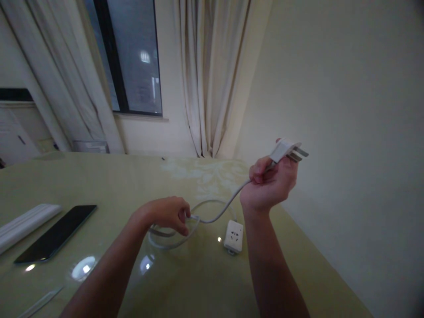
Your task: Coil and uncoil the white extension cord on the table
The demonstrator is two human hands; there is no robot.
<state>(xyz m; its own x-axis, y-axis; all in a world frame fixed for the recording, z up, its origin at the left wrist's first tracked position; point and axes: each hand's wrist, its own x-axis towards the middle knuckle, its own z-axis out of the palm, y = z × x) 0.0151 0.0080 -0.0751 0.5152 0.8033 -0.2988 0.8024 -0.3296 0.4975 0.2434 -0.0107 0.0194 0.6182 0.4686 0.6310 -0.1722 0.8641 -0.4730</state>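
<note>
Raised above the table's right side, my right hand (273,183) is closed around a white power plug (284,149), its metal prongs pointing right. From the plug a white cord (228,204) sags down to my left hand (170,214). The left fingers pinch the cord low over the table, where a loose loop of it lies beneath and around them. Right of the loop sits a small white extension socket (233,236), face up, with the cord's other end running into its far side.
A dark flat phone-like slab (58,232) and a long white bar-shaped object (28,223) lie on the left of the glossy table (205,282). A thin pale strip (41,302) is at the near left. The wall (351,154) borders the table's right edge; curtains (212,75) hang behind.
</note>
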